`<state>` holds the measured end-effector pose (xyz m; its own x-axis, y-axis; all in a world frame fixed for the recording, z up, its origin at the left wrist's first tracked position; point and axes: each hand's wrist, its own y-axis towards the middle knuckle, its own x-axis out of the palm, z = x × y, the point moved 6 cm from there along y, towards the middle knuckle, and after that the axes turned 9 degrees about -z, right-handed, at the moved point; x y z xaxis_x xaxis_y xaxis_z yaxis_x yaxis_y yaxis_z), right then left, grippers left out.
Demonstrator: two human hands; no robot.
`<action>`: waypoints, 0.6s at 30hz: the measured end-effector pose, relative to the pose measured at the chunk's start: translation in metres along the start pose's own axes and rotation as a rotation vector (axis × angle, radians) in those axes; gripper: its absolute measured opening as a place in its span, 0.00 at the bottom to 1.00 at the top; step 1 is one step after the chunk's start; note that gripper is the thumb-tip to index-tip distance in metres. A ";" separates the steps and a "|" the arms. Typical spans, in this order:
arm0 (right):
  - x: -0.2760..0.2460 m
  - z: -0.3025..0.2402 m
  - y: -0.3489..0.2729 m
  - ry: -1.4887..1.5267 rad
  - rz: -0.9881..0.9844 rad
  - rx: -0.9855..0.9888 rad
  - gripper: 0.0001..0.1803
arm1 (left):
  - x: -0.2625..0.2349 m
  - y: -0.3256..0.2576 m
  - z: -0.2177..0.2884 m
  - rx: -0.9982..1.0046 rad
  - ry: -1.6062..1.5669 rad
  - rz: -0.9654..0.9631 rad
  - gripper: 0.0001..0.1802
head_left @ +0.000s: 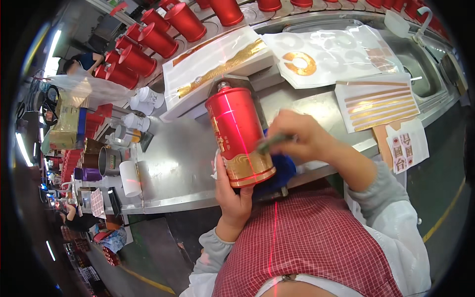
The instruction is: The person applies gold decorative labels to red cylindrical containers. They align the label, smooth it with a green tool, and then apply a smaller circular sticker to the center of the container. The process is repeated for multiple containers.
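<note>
A glossy red bottle (236, 119) with a metal neck leans at the front of the steel bench, its base toward me. My left hand (233, 202) grips it near the base, with a bit of white cloth (214, 167) by the fingers. Around the lower part runs a gold patterned band (247, 168). My right hand (304, 136) is closed on a small dark green flat tool (269, 142), held at the bottle's side just above the band. The tool is smeared by motion, so its exact kind and whether it touches cannot be told. Something blue (283, 173) lies behind the base.
Behind the bottle sits a white block with gold strips (217, 69). Sheets with a gold ring label (301, 63) and gold strip sheets (378, 101) lie to the right, near a sink (423, 74). Several red bottles (158, 39) line the back. A white roll (130, 178) stands left.
</note>
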<state>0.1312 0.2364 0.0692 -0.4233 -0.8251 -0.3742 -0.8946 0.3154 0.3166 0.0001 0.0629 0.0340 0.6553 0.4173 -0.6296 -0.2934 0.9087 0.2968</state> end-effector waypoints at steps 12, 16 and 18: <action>0.018 -0.027 -0.016 -0.072 -0.076 -0.292 0.09 | -0.004 0.007 0.011 0.032 0.051 -0.021 0.49; -0.010 0.007 0.002 -0.243 0.221 -0.081 0.11 | -0.002 0.009 0.014 0.047 0.056 -0.006 0.49; 0.007 -0.008 -0.004 -0.233 0.152 -0.208 0.10 | -0.004 0.010 0.014 0.055 0.078 -0.022 0.50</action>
<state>0.1325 0.2253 0.0726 -0.5924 -0.6392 -0.4904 -0.7805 0.3043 0.5461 0.0045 0.0701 0.0493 0.6047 0.3988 -0.6895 -0.2396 0.9166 0.3200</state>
